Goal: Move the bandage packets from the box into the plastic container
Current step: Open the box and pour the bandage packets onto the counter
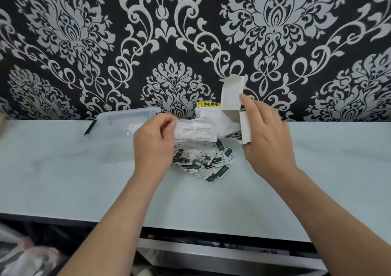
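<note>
right hand (267, 136) gripping box (237, 108), upright-ish, flap up; left hand (152, 142) pinching blurry packet (193, 132), probably lengthwise sideways; packet pile (203, 161) on bench below hands

right hand (267, 136) gripping box (235, 115), packets (203, 161) piled

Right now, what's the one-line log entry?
left hand: holds leaflet | right hand: holds box | packets: piled on counter

Left hand (153, 140) pinching closed; right hand (267, 136) gripping, raised.
</note>
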Demonstrator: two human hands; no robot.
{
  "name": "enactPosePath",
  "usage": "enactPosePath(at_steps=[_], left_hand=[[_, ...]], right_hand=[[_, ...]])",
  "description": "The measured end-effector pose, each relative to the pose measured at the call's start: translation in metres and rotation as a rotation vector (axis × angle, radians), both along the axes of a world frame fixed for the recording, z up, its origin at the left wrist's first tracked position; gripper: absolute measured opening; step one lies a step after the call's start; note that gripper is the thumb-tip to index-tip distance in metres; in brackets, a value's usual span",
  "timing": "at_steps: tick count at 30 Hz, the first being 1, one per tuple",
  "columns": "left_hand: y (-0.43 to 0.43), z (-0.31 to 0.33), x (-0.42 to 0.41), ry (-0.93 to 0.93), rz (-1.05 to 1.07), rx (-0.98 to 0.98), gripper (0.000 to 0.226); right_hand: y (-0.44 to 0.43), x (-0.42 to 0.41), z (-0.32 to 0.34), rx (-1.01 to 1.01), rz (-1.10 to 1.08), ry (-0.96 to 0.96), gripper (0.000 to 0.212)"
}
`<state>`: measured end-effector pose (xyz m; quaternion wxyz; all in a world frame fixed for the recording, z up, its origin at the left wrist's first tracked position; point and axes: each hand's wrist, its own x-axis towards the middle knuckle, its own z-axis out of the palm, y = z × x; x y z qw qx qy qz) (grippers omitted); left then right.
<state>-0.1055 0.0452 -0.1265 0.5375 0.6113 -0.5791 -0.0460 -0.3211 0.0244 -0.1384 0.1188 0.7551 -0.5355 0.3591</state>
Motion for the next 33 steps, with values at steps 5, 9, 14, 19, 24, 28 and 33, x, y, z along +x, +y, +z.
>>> enactPosePath(at_steps=[5, 9, 14, 19, 24, 28, 33], left_hand=[[0.008, -0.004, 0.011, -0.174, 0.041, 0.020, 0.018], [0.015, -0.007, 0.011, -0.172, -0.042, 0.164, 0.035], [0.021, -0.006, 0.008, -0.173, -0.086, 0.135, 0.043], [0.030, 0.002, -0.005, -0.231, -0.261, -0.094, 0.028], [0.026, -0.002, -0.015, -0.399, -0.348, -0.016, 0.019], [0.025, 0.005, -0.011, -0.346, -0.386, 0.113, 0.020], [0.023, 0.005, -0.003, -0.413, -0.260, 0.106, 0.023]], right_hand=[[0.000, -0.005, 0.002, 0.003, -0.066, -0.001, 0.105], [0.003, 0.001, 0.005, -0.019, 0.003, -0.023, 0.105], [0.008, 0.014, 0.009, -0.044, 0.119, -0.011, 0.104], [0.010, 0.032, 0.008, -0.060, 0.212, 0.008, 0.097], [0.011, 0.044, 0.006, -0.082, 0.352, 0.018, 0.092], [0.010, 0.047, 0.005, -0.081, 0.428, 0.011, 0.089], [0.015, 0.050, 0.007, -0.092, 0.458, 0.003, 0.088]])
